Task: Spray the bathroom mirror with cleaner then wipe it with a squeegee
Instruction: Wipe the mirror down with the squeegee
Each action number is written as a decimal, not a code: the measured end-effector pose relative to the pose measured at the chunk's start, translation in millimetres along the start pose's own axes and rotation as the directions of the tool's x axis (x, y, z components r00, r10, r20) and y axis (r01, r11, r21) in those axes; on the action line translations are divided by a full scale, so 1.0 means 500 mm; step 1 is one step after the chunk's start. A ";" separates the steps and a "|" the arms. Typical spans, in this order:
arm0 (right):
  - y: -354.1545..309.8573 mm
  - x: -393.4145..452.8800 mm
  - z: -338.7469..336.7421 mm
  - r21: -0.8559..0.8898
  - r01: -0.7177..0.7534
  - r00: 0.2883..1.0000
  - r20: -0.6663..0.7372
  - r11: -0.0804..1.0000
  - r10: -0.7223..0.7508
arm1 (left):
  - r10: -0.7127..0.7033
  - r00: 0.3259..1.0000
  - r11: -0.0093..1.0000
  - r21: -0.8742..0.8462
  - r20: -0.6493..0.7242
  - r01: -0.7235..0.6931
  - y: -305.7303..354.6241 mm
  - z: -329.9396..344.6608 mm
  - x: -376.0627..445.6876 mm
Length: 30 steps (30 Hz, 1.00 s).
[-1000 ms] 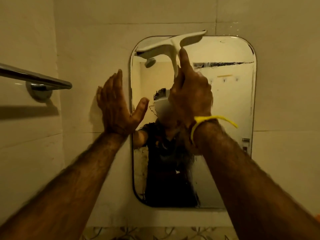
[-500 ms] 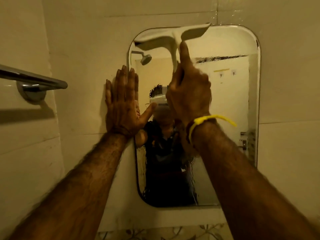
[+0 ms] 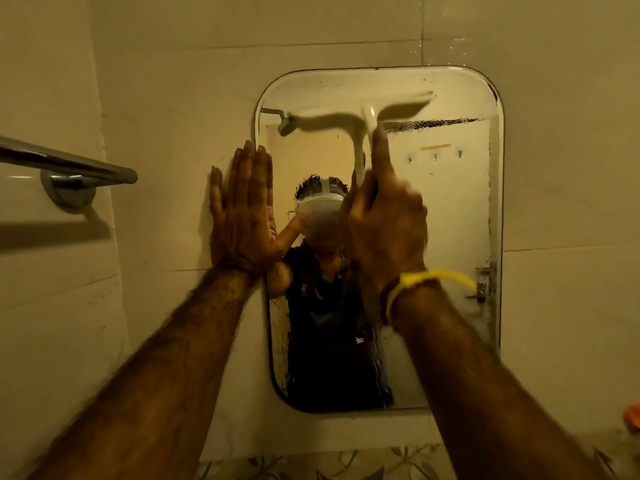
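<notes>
A rounded rectangular mirror (image 3: 450,209) hangs on the tiled wall. My right hand (image 3: 386,230), with a yellow band at the wrist, grips the handle of a white squeegee (image 3: 360,123). Its blade lies across the upper part of the glass, blurred by motion. A dark streak of droplets (image 3: 440,123) runs just right of the blade. My left hand (image 3: 242,213) lies flat, fingers together and pointing up, against the wall at the mirror's left edge, its thumb over the glass. No spray bottle is in view.
A chrome towel bar (image 3: 65,164) juts from the left wall at hand height. An orange object (image 3: 632,415) peeks in at the right edge. Patterned tiles (image 3: 311,465) run below the mirror. The glass reflects a shower head (image 3: 285,124) and a person.
The squeegee has come down from the mirror's top edge to lie across the upper glass. My left hand has flattened against the wall with its fingers upright.
</notes>
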State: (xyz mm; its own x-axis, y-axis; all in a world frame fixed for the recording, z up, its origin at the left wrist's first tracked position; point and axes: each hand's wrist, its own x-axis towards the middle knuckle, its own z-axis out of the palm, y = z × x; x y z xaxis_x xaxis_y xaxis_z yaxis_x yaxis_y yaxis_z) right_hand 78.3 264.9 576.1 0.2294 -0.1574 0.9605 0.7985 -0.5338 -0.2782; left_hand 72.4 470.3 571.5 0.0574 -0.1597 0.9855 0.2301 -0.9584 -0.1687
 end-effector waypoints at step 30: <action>-0.003 -0.043 -0.009 0.025 -0.219 0.972 -0.082 0.975 0.221 | 0.065 0.998 0.997 -0.031 0.006 -0.065 0.000 -0.002 -0.004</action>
State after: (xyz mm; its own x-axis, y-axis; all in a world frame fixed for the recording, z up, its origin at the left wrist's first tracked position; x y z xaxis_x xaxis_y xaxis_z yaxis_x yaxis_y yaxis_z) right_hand 69.7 265.5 555.8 0.3539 -0.3386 0.8718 0.7425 -0.4651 -0.4820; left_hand 71.5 470.6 569.5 0.0784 -0.2201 0.9723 0.1959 -0.9529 -0.2316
